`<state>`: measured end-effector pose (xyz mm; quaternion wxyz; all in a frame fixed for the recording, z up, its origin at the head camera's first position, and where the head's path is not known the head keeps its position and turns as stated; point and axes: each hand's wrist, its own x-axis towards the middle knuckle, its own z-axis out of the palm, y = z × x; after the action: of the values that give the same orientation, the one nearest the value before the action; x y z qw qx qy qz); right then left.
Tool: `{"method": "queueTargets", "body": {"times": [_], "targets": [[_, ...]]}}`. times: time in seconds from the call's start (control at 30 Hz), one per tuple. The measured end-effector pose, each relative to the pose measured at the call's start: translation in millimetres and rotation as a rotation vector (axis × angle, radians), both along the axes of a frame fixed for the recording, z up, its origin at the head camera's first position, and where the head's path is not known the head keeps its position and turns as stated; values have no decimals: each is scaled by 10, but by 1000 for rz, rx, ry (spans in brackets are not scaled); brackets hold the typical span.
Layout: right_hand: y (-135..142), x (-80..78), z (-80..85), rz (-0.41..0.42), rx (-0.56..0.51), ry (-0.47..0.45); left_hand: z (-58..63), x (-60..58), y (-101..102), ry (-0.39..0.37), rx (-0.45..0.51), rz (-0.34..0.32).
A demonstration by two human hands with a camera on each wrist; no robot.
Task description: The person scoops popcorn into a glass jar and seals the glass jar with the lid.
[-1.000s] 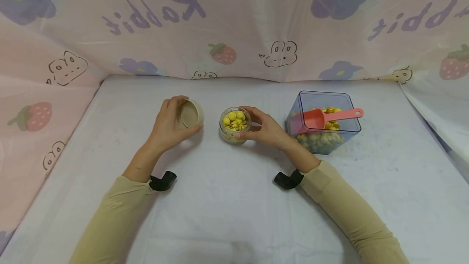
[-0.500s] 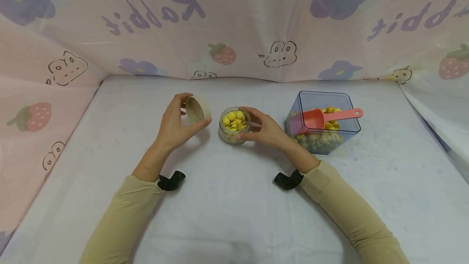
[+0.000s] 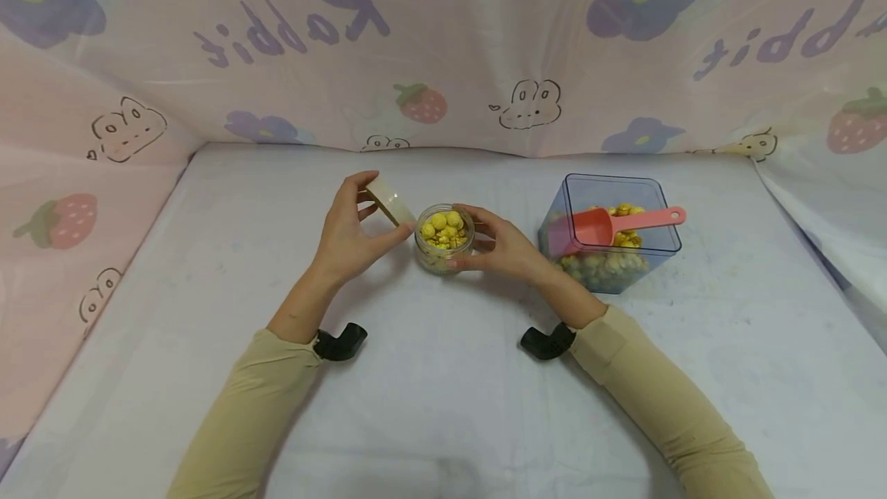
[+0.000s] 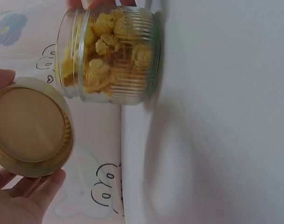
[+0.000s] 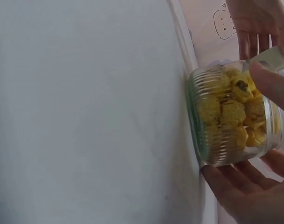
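My left hand (image 3: 351, 237) grips a cream-coloured round lid (image 3: 391, 201) between thumb and fingers, tilted on its edge just left of the jar. In the left wrist view the inside of the lid (image 4: 31, 123) shows, with a ridged inner rim. A clear glass jar (image 3: 443, 259), ribbed low down, stands upright on the table, filled with yellow popcorn (image 3: 444, 228). Round the jar's right side my right hand (image 3: 509, 250) holds it with thumb and fingers. The right wrist view shows that thumb (image 5: 272, 86) across the glass and the fingers on its other side.
To the right stands a bluish clear square bin (image 3: 617, 279) part full of popcorn. A pink scoop (image 3: 594, 227) lies across it, handle over the right rim. A white cloth (image 3: 443, 391) covers the table, and a printed curtain (image 3: 457, 45) hangs behind.
My left hand has moved right with the lid, up to the jar, and the lid has turned so its outer side shows from above. The right hand and jar have stayed put.
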<state>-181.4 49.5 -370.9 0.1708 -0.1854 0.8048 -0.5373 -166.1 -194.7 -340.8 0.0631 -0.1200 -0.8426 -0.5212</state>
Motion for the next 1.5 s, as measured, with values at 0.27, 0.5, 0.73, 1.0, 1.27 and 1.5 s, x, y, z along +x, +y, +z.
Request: {"method": "queueTargets", "body": {"times": [0.27, 0.5, 0.73, 1.0, 1.27, 1.5], "targets": [[5, 7, -23, 2, -18, 2, 1, -8, 58, 60, 38, -7], [12, 13, -27, -3, -11, 4, -15, -15, 141, 152, 17, 46], [10, 14, -30, 0, -27, 5, -19, -22, 190, 130, 78, 22], [8, 6, -31, -2, -34, 1, -17, -21, 214, 50, 56, 0], [7, -5, -39, -2, -27, -10, -31, -22, 241, 9, -11, -17], [7, -12, -40, 3, -38, -13, -49, -29, 266, -20, -35, -45]]}}
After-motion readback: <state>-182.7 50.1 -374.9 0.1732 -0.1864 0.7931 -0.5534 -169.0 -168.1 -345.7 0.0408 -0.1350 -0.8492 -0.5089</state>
